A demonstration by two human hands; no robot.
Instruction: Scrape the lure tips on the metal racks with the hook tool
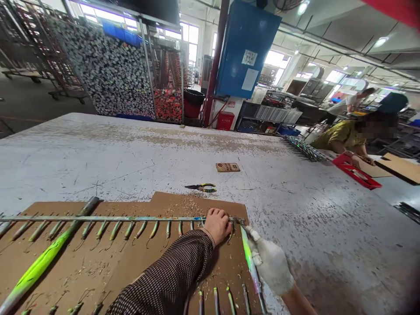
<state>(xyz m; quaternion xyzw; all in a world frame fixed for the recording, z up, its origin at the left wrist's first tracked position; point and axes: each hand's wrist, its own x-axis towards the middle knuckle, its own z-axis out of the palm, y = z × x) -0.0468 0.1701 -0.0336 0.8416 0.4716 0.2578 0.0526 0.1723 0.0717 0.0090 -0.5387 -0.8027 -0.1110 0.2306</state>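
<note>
Right hand [271,264], white-gloved, fingers curled against neon-green-and-pink tapered rod [247,253] by right edge of brown cardboard sheet [131,260]; can't tell how tight. Bare left hand [217,225] closed over long thin metal bar [131,218]. Beyond, I see yellow-and-black-handled pliers [207,189].

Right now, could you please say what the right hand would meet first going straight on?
The right hand would probably meet the neon-painted rod beside it, though depth is unclear.
</note>
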